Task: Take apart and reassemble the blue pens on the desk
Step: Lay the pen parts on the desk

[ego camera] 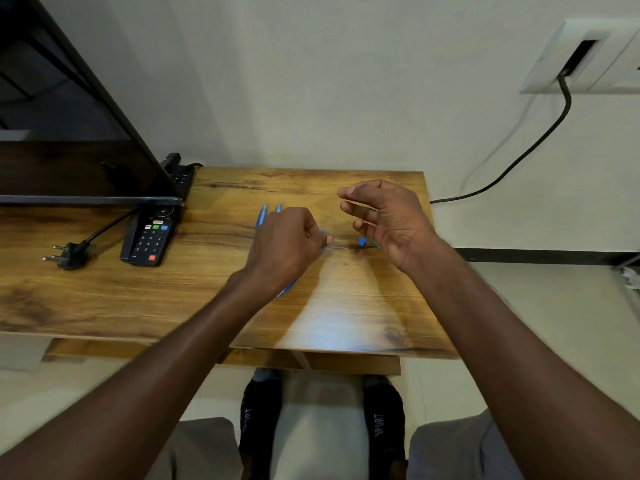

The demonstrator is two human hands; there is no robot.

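My left hand (pixel 287 244) is closed around a blue pen (pixel 288 289). The pen's lower end sticks out under my wrist and a bit of blue shows at my fingertips. Two more blue pens (pixel 262 215) lie side by side on the wooden desk (pixel 207 289), just beyond my left hand and partly hidden by it. My right hand (pixel 384 220) hovers to the right with fingers curled and thumb close to the forefinger. Whether anything thin sits in that pinch is unclear. A small blue pen piece (pixel 362 241) lies on the desk under my right palm.
A black remote (pixel 149 242) lies at the left next to a monitor (pixel 69 133) and a loose power plug (pixel 67 254). A power strip (pixel 180 171) sits behind the monitor. The desk's right edge is near my right wrist, and a black cable (pixel 519 157) runs down the wall.
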